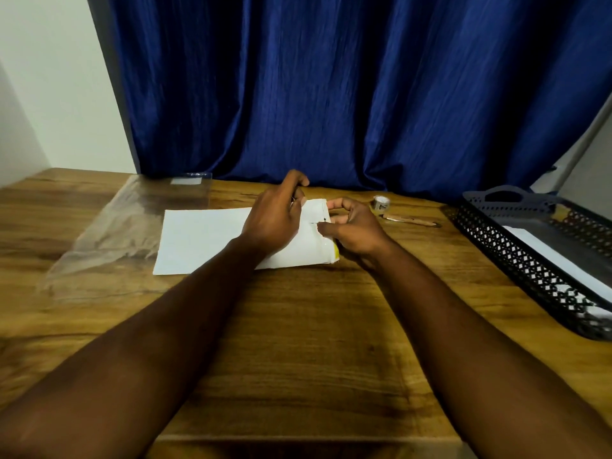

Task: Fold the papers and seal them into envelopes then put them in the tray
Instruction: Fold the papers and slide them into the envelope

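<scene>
Lying mid-way across the wood-grain bench point(298, 342), a flat white envelope point(198, 240) is held by both hands: the left hand point(275, 223) curls its fingers onto the flap, and the right hand point(354, 230) pinches the right end. Off to the right is a black perforated tray point(516, 260) holding white paper. Beyond are a tape roll point(381, 204) and a pleated blue curtain point(331, 87).

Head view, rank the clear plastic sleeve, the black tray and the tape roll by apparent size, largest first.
1. clear plastic sleeve and black tray, too alike to rank; tray is cut off
2. tape roll, clearly smallest
</scene>
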Demonstrator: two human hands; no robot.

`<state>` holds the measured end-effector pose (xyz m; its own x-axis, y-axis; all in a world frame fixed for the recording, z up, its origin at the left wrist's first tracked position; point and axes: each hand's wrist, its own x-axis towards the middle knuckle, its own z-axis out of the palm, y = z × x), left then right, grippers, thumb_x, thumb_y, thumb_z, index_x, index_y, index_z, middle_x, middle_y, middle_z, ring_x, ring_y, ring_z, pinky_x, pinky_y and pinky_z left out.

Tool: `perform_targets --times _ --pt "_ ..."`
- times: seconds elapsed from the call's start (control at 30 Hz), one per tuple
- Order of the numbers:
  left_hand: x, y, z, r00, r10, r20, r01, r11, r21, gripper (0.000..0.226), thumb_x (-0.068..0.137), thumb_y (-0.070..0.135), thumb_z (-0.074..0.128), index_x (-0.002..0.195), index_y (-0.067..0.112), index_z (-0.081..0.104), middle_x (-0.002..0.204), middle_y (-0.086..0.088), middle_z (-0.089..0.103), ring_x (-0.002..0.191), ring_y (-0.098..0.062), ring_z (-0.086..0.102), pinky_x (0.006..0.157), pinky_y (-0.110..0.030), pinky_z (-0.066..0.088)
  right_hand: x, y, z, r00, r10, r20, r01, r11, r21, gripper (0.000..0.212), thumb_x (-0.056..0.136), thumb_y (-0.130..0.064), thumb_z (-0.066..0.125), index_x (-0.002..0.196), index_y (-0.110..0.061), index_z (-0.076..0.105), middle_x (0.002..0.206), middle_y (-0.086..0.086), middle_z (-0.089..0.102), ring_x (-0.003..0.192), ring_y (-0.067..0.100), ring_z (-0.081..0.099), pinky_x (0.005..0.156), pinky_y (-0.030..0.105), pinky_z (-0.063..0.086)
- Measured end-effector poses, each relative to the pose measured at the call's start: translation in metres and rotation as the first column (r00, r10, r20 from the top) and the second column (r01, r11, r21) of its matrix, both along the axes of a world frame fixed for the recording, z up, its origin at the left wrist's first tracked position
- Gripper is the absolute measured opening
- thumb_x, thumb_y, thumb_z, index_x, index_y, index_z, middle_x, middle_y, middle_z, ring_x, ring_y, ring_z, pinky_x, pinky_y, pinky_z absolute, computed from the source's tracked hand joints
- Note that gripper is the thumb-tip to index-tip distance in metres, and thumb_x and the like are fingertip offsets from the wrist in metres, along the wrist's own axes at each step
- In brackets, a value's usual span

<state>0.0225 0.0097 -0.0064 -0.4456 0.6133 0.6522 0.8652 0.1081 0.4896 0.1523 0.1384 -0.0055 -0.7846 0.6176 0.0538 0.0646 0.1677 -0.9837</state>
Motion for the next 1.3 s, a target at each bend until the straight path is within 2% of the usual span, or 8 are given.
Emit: perform_targets --times 0.2,0.4,0.57,0.7,0.9,1.07,1.17,1.3 --pt "0.001 0.002 -0.003 1.0 -0.014 0.023 0.014 0.999 -0.037 0.024 0.106 0.015 0.054 0.126 0.026 0.051 0.098 0.005 0.063 0.089 -0.014 0.061 0.078 -0.044 0.057 0.002 0.004 0.006 0.997 -0.07 0.027 0.071 0.997 -0.036 0.043 0.083 0.002 0.086 0.119 -0.012 0.067 0.106 0.014 0.08 0.094 0.025 0.08 0.07 0.037 0.065" --pt "-0.002 0.001 -0.019 0.99 -0.133 0.048 0.141 0.955 -0.26 0.03 0.093 0.045 0.058 0.121 0.033 0.06 0.124 0.012 0.055 0.122 -0.012 0.051 0.109 -0.057 0.042 0.005 0.017 0.002 0.978 -0.192 0.077 0.19 0.981 0.037 0.041 0.08 -0.005 0.091 0.114 -0.011 0.069 0.104 0.013 0.078 0.091 0.025 0.078 0.063 0.032 0.059" --pt "-0.007 0.005 -0.024 0.995 -0.096 0.013 0.095 0.932 -0.349 0.034 0.089 0.057 0.068 0.117 0.037 0.064 0.126 0.012 0.051 0.124 -0.009 0.046 0.111 -0.057 0.038 0.004 0.013 -0.005 0.954 -0.271 0.127 0.235 0.941 0.242 0.042 0.072 -0.003 0.091 0.102 -0.019 0.067 0.096 0.006 0.076 0.091 0.027 0.076 0.081 0.049 0.066" --pt "-0.003 0.009 -0.024 0.995 -0.094 0.011 0.092 0.928 -0.36 0.022 0.093 0.047 0.072 0.112 0.038 0.069 0.127 0.013 0.056 0.127 -0.012 0.047 0.112 -0.055 0.037 0.003 0.015 -0.007 0.951 -0.287 0.112 0.249 0.931 0.265 0.039 0.073 -0.005 0.093 0.099 -0.019 0.068 0.094 0.003 0.076 0.088 0.022 0.075 0.08 0.043 0.065" --pt "0.013 0.018 -0.021 0.997 -0.064 0.039 0.074 0.908 -0.413 0.026 0.094 0.035 0.066 0.118 0.034 0.077 0.13 0.011 0.064 0.13 -0.015 0.052 0.115 -0.057 0.035 0.002 0.024 -0.007 0.96 -0.265 0.09 0.248 0.955 0.165 0.029 0.083 -0.007 0.086 0.102 -0.02 0.068 0.089 0.009 0.08 0.082 0.028 0.079 0.076 0.046 0.067" --pt "0.012 0.019 -0.023 0.997 -0.066 0.049 0.08 0.909 -0.408 0.024 0.096 0.044 0.067 0.116 0.037 0.078 0.129 0.012 0.064 0.128 -0.015 0.052 0.113 -0.057 0.039 0.01 0.024 0.004 0.985 -0.118 0.124 0.113 0.992 0.05 0.03 0.094 0.007 0.069 0.116 -0.012 0.063 0.093 0.017 0.077 0.062 0.017 0.066 0.044 0.024 0.046" --pt "0.009 0.02 -0.025 0.996 -0.065 0.052 0.081 0.912 -0.401 0.017 0.093 0.046 0.07 0.106 0.038 0.077 0.126 0.013 0.065 0.125 -0.015 0.054 0.111 -0.057 0.041 0.015 0.023 0.009 0.991 -0.034 0.13 0.032 0.999 0.02 0.04 0.094 0.01 0.067 0.127 -0.011 0.058 0.098 0.021 0.077 0.061 0.015 0.065 0.044 0.023 0.043" --pt "0.006 0.019 -0.026 0.992 -0.086 0.089 0.112 0.928 -0.354 0.012 0.089 0.044 0.074 0.096 0.035 0.075 0.115 0.016 0.066 0.116 -0.014 0.058 0.106 -0.058 0.046 0.021 0.023 0.01 0.991 0.035 0.126 -0.042 0.998 0.049 0.048 0.093 0.011 0.069 0.132 -0.013 0.055 0.105 0.019 0.08 0.07 0.017 0.072 0.05 0.022 0.053"
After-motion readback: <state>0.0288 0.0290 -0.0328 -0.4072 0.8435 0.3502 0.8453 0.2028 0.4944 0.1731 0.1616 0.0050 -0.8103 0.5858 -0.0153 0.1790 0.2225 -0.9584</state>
